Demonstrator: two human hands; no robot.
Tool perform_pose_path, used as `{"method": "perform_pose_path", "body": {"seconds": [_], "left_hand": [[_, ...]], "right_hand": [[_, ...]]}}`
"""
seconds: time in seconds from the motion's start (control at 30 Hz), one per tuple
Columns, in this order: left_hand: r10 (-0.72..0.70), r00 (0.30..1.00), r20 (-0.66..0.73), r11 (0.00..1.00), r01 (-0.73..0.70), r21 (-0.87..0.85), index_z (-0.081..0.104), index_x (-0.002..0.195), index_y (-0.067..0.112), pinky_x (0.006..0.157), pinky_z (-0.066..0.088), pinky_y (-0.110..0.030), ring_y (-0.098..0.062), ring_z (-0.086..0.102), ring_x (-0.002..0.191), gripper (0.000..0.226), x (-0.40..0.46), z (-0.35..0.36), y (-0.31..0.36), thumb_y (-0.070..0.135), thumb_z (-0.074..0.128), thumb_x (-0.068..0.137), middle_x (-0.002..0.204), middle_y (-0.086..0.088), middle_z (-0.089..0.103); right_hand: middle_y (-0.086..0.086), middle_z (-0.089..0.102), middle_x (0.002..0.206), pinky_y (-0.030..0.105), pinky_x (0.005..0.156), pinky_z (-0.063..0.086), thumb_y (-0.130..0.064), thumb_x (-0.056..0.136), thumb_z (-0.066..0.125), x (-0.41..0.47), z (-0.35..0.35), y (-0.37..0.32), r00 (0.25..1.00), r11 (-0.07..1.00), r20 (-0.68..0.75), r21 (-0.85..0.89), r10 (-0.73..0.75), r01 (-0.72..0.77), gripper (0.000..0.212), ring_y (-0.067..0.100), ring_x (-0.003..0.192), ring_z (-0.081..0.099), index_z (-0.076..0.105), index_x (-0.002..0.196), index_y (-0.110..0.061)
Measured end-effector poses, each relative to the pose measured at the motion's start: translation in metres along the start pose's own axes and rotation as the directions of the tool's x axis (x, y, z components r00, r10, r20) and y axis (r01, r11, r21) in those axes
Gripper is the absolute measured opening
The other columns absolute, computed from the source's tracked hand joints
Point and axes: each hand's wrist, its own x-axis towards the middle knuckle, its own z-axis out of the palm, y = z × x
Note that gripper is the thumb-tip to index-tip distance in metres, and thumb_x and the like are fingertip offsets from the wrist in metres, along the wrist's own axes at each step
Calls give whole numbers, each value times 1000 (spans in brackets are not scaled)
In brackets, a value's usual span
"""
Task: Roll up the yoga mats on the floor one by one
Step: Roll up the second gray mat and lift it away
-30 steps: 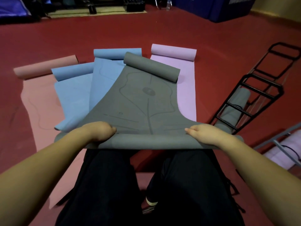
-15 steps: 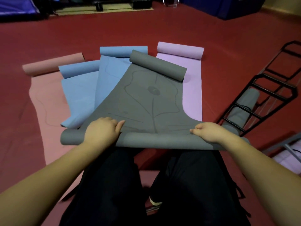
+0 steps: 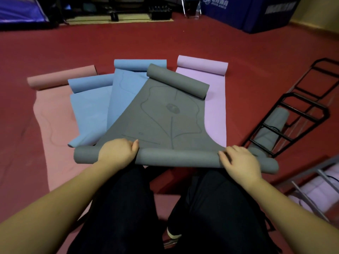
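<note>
While the red floor [image 3: 183, 39] fills most of the view, five flat foam yoga mats are seen fanned across it, each with a rolled far end: a salmon-pink mat [image 3: 55, 129] at the left, a light blue mat [image 3: 88, 114] beside it, a second light blue mat [image 3: 124, 92], a grey mat with a printed leaf outline [image 3: 165, 121] laid over these, and a lilac mat [image 3: 214, 99] at the right. A black metal rack [image 3: 300, 110] is seen lying to the right, with a rolled grey mat [image 3: 273, 129] under its bars.

The near end of the grey mat is wound into a roll just ahead of the person's black-trousered knees [image 3: 128, 208]. The left hand [image 3: 117, 153] is curled over the roll near its left end, the thumb laid on the flat sheet. The right hand [image 3: 238, 162] is laid over the roll near its right end, fingers bent around it.

Compared with half a second earlier, the roll is seen to be thicker, less flat grey sheet is left exposed, and the right hand has been drawn further back over the roll.
</note>
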Motion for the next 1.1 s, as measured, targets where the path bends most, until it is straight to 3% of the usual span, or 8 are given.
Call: {"method": "perform_pose_path", "body": {"seconds": [0.2,0.33,0.47,0.6,0.77,0.87,0.93,1.1], "left_hand": [[-35,966,254,999,38,-4,62,83,11,80,42,-35,-32,57,92,59,22,-14,5,47,20,103,107,-19,66],[-31,938,344,999,32,2,64,99,10,85,40,-36,-32,56,103,57,29,-34,9,45,19,104,122,-19,62],[-59,865,498,998,62,11,51,138,2,110,30,-35,-31,43,135,57,26,-45,13,37,18,107,149,-19,44],[-49,849,527,998,25,53,48,142,7,110,29,-34,-31,41,136,50,13,-35,11,33,22,107,151,-17,42],[-9,971,241,996,-11,83,50,128,12,95,43,-45,-34,44,118,38,6,-15,-2,35,31,103,126,-11,50],[47,998,-32,998,-46,31,62,88,12,74,48,-43,-35,59,97,52,-8,-11,6,45,23,99,96,-12,64],[127,972,-198,992,-121,38,55,68,12,60,46,-40,-37,59,76,50,-24,-2,8,47,29,92,72,-12,59],[161,960,-228,985,-143,96,52,64,12,57,41,-38,-35,56,66,47,-39,13,7,46,36,93,66,-11,54]], "right_hand": [[6,61,65,37,58,38,-51,93,30,10,1,-5,996,992,49,-110,72,-66,55,33,68,60,60,64,-14],[9,69,84,34,61,35,-52,99,33,35,-19,-2,971,989,211,-121,112,-88,52,33,84,64,61,71,-18],[15,69,108,33,79,44,-53,102,26,48,-35,3,860,995,501,-76,100,-71,60,32,101,61,73,97,-17],[18,61,130,32,96,41,-51,103,23,45,-29,-1,717,994,689,-64,104,-83,60,30,118,56,67,120,-15],[12,62,130,33,99,43,-52,102,28,47,-23,2,696,990,710,-6,102,-139,50,26,117,56,65,118,-24],[12,60,133,31,99,41,-50,102,28,50,-24,-1,677,989,730,9,93,-146,50,26,119,55,65,120,-22],[14,58,136,30,97,39,-47,104,27,54,-25,-3,660,992,746,-9,93,-129,51,27,121,53,65,122,-18],[10,63,126,30,89,40,-49,101,30,60,-20,-1,654,990,749,-17,107,-143,49,25,109,54,68,111,-19]]}}
